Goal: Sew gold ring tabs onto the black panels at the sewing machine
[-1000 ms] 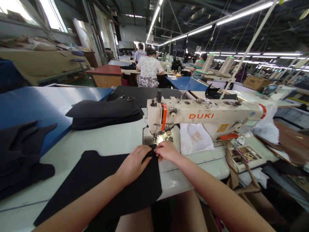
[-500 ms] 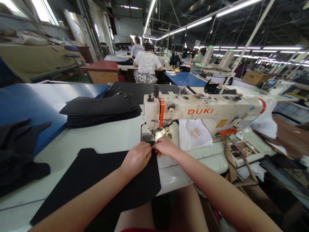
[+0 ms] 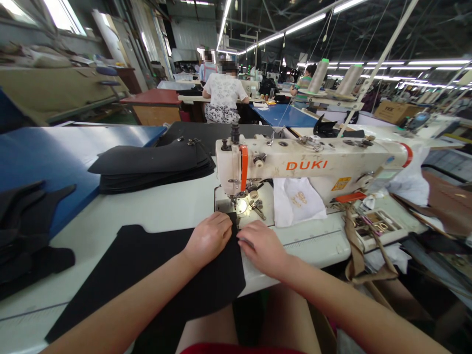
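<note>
A large black fabric piece point(image 3: 158, 253) lies on the pale sewing table and hangs over its front edge. My left hand point(image 3: 210, 237) rests on it with curled fingers, gripping near its upper right corner, just in front of the needle area. At the right edge of the fabric is my right hand point(image 3: 266, 250), fingers closed together. Something small and greyish shows between its thumb and fingers, too small to name. Behind both hands stands a white sewing machine point(image 3: 273, 160), its presser foot and lit needle plate point(image 3: 245, 206) just beyond my left fingertips.
A stack of black cut pieces point(image 3: 155, 164) lies at the back left; more black pieces point(image 3: 29, 236) are at the far left. Right of the needle are a white cloth point(image 3: 298, 201) and a parts tray point(image 3: 379, 228) with brown straps point(image 3: 354, 255). Co-workers sit farther back.
My right hand has drawn back from the needle area towards me and slightly right, uncovering the needle plate. My left hand and the black fabric have hardly moved.
</note>
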Demonstrator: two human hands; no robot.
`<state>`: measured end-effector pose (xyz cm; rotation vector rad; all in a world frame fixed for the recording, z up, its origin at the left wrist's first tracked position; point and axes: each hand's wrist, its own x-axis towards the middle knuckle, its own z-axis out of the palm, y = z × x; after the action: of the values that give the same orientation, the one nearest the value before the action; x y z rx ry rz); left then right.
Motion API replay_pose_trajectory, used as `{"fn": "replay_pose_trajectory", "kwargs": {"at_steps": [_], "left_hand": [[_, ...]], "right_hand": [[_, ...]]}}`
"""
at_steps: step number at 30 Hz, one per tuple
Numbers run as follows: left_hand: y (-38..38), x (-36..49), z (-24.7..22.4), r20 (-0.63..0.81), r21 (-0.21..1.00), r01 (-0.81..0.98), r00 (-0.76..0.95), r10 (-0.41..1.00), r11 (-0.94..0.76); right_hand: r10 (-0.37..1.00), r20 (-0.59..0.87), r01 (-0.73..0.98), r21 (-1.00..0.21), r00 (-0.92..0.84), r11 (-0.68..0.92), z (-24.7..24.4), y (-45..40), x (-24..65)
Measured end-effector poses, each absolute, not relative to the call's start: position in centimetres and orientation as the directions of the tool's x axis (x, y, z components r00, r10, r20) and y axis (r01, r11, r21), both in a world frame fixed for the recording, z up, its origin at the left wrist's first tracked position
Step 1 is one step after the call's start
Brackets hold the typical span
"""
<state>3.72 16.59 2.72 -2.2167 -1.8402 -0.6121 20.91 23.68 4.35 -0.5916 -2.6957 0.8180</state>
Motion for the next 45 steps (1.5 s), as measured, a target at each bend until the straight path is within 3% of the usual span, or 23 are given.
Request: {"fn": "replay_pose_trajectory", "kwargs": {"at_steps": [2,4,11,19,29,45], "left_hand": [[16.6,3.7,2.7,0.422,0.091,0.974,0.151,0.894,-0.207],[16.6,3.7,2.8,0.413,0.074,0.975,0.162,0.896,-0.211],[16.4,3.4,3.6,0.377,0.067,0.963,0.219,0.9,-0.263],[16.8,2.8,3.7,0.285,-0.04,0.947,0.315,0.905,-0.318],[16.6,2.7,3.7,0.297,-0.032,0.935,0.346,0.89,-0.353],[16.9,2.7,3.0,0.343,-0.035,0.936,0.34,0.876,-0.35]], "right_hand": [[0.228,0.227,0.097,-0.472,-0.947,0.876,4.2,22.5,22.6],[0.081,0.234,-0.019,-0.395,-0.969,0.919,4.0,21.8,23.8],[-0.043,0.261,-0.108,-0.24,-0.964,0.965,3.7,22.1,23.6],[0.039,0.339,-0.001,-0.119,-0.94,0.993,2.6,22.8,22.0],[0.056,0.421,-0.031,-0.198,-0.905,0.98,1.5,22.9,22.0],[0.068,0.473,-0.033,-0.202,-0.878,0.979,1.6,22.9,21.9]]}}
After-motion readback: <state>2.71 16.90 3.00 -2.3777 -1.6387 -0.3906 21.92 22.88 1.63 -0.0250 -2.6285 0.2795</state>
